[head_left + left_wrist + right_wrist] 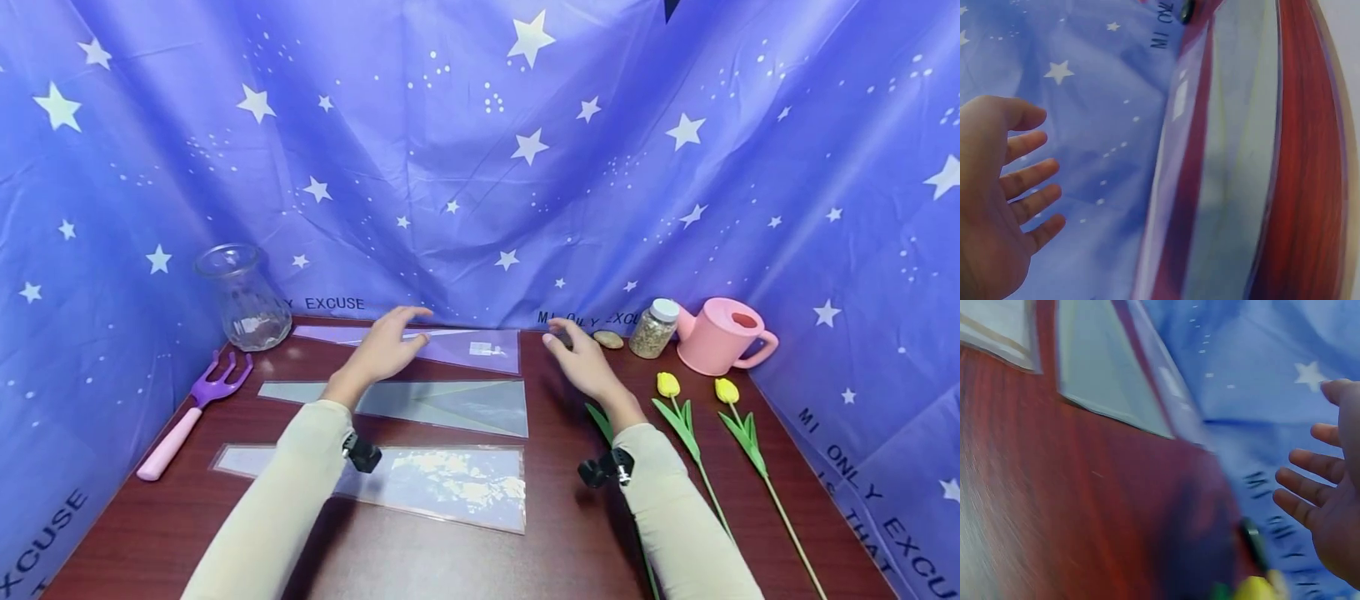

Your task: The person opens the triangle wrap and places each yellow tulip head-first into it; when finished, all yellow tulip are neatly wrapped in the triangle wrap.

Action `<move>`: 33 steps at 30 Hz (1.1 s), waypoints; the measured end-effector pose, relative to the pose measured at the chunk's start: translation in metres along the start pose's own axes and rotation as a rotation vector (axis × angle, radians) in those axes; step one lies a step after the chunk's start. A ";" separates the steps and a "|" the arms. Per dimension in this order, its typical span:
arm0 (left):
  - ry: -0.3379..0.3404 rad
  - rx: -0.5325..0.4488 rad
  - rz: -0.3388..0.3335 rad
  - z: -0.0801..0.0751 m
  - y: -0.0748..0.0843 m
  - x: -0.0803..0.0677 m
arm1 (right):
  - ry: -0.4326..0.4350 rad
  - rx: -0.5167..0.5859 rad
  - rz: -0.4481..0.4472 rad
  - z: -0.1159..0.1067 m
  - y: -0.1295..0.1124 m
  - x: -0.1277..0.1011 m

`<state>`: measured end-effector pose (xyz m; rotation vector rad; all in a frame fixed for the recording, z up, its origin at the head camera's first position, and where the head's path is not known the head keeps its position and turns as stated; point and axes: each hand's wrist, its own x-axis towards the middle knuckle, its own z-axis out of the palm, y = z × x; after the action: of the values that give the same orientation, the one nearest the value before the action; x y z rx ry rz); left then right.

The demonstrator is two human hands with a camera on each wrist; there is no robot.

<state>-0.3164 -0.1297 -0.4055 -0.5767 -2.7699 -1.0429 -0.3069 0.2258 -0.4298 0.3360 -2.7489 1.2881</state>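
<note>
My left hand (384, 348) hovers over a flat purple tapered plastic sleeve (491, 350) at the back of the table, fingers spread and holding nothing. In the left wrist view the left hand (997, 194) shows loosely extended fingers. Right of the sleeve's wide end, my right hand (583, 360) is also raised and holds nothing; its fingers are apart in the right wrist view. A grey-green tapered sleeve (480, 408) lies nearer, and a whitish shiny one (465, 483) nearest. Beneath the right forearm a green leaf (598, 422) and stem partly show; their top is hidden.
A clear glass vase (255, 312) and a purple fork (217, 387) with a pink handle stand and lie at left. At right are a stone (607, 339), a jar of pebbles (654, 333), a pink watering can (712, 337) and two yellow tulips (668, 385). Starry cloth (450, 167) surrounds the table.
</note>
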 end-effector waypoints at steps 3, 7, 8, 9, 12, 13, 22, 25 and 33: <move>0.005 -0.057 -0.011 0.015 -0.003 0.006 | 0.003 0.013 0.037 0.021 0.009 0.006; 0.009 -0.113 -0.019 0.030 -0.005 0.014 | 0.019 0.001 0.052 0.040 0.022 0.015; 0.009 -0.121 -0.019 0.033 -0.006 0.016 | 0.025 -0.002 0.056 0.044 0.025 0.017; 0.008 -0.128 -0.023 0.036 -0.007 0.017 | 0.037 -0.012 0.057 0.048 0.028 0.019; -0.002 -0.137 -0.034 0.042 -0.009 0.021 | 0.079 -0.042 0.076 0.058 0.035 0.027; -0.007 -0.142 -0.038 0.044 -0.008 0.022 | 0.093 -0.052 0.084 0.061 0.036 0.029; -0.059 -0.211 -0.087 0.061 -0.011 0.033 | 0.157 -0.153 0.130 0.077 0.034 0.040; -0.089 -0.232 -0.093 0.068 -0.012 0.036 | 0.171 -0.192 0.143 0.080 0.032 0.041; -0.126 -0.250 -0.125 0.086 -0.011 0.042 | 0.213 -0.225 0.198 0.084 0.030 0.042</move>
<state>-0.3581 -0.0685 -0.4668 -0.5197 -2.8342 -1.4418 -0.3532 0.1734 -0.4992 -0.0877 -2.7568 0.9686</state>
